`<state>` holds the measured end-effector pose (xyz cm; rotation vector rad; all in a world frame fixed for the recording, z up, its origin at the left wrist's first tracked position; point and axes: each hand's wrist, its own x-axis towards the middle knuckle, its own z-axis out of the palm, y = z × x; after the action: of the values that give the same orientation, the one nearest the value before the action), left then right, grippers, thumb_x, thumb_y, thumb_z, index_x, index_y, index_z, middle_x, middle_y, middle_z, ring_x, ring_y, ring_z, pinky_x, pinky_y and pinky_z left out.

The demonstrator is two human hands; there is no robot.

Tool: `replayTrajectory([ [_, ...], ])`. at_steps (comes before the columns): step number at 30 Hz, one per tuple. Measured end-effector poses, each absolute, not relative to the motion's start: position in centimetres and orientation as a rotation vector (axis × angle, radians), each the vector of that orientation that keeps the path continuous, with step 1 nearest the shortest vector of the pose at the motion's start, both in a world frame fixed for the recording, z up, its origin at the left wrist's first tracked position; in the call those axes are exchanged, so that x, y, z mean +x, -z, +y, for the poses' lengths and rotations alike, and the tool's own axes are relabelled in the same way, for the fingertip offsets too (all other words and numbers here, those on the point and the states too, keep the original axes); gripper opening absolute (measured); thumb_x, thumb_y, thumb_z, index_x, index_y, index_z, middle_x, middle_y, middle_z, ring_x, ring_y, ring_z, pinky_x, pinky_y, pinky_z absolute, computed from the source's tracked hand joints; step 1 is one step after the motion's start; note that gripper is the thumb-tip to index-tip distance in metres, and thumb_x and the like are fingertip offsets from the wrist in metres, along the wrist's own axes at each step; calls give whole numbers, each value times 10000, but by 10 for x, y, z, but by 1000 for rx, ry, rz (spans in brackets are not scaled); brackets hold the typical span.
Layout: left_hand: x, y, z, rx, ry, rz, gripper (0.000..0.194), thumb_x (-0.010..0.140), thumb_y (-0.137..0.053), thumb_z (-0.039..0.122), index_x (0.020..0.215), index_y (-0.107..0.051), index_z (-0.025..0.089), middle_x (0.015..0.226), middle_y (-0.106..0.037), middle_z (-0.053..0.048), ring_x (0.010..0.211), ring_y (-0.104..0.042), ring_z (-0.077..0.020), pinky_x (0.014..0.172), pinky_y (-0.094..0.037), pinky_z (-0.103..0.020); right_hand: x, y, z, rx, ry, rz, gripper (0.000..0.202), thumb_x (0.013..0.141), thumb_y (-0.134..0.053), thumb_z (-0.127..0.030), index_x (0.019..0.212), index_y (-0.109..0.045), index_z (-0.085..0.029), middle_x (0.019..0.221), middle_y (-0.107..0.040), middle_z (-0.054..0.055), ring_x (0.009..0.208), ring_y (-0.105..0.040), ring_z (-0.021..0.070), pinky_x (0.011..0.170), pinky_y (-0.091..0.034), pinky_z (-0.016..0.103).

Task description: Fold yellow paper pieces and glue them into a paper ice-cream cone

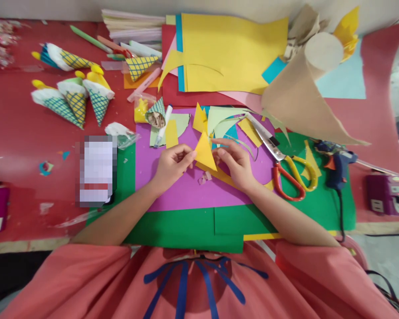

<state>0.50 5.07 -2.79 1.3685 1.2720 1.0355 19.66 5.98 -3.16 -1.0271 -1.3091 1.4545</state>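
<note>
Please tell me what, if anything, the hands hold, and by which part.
The left hand pinches a triangular yellow paper piece by its lower left corner; the right hand is beside its right edge, its grip unclear.

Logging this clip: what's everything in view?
Paper triangle: 1, yellow, centre
Scissors: 1, red-yellow handles, right
Glue gun: 1, blue, far right
Patterned cones: 6, multicoloured, left to centre
Plain cone: 1, tan, upper right
Phone: 1, pale screen, left
Markers: several, assorted, left of centre
Paper sheets: several, mixed colours, centre
Boxes: 2, purple, sides
Table: 1, red, beneath
Left hand: 1, bare, pinching triangle
Right hand: 1, bare, beside triangle
Sleeves: 2, coral, bottom
</note>
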Motion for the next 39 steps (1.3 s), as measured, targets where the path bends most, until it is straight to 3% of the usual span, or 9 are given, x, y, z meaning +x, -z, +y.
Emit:
replayTrajectory([
  [3,5,28,49,1434,-1064,1286,288,859,-615,364,640,-559,185,513,-542,42,411,-444,-49,409,-351,-175,197,31,61,-1034,-1543,-1250,305,875,-597,-440,1095,-622,-231,710,-629,-25,589,-553,95,591,-468,237],
  [7,6,26,47,1567,-1034,1302,296,867,-603,364,637,-551,187,512,-531,45,422,-447,-54,428,-354,-185,198,32,62,-1048,-1547,-1401,323,826,-634,-510,867,-639,-190,737,-612,-10,628,-549,100,602,-446,238],
  [10,6,26,46,1634,-1009,1316,293,876,-588,371,649,-555,189,512,-537,45,434,-464,-61,448,-363,-189,197,32,61,-1038,-1539,-1446,327,817,-647,-500,807,-620,-174,750,-611,-3,669,-556,105,622,-440,236],
  [19,5,28,47,1683,-972,1290,282,888,-554,361,660,-524,198,513,-538,45,445,-482,-73,459,-361,-202,197,30,59,-1048,-1530,-1511,270,881,-583,-402,730,-561,-179,597,-559,-41,524,-522,77,552,-416,222],
  [31,6,25,48,1776,-916,1221,335,891,-551,318,592,-484,183,461,-498,56,405,-436,-54,429,-319,-196,200,32,60,-1082,-1516,-1616,296,906,-552,-406,716,-534,-179,616,-583,-25,587,-527,94,589,-402,235],
  [39,7,23,48,1810,-959,1278,309,882,-550,290,600,-499,173,460,-512,59,401,-456,-50,421,-330,-171,197,34,57,-891,-1805,-1472,258,844,-663,-394,887,-544,-169,631,-639,-26,593,-634,116,587,-480,238],
])
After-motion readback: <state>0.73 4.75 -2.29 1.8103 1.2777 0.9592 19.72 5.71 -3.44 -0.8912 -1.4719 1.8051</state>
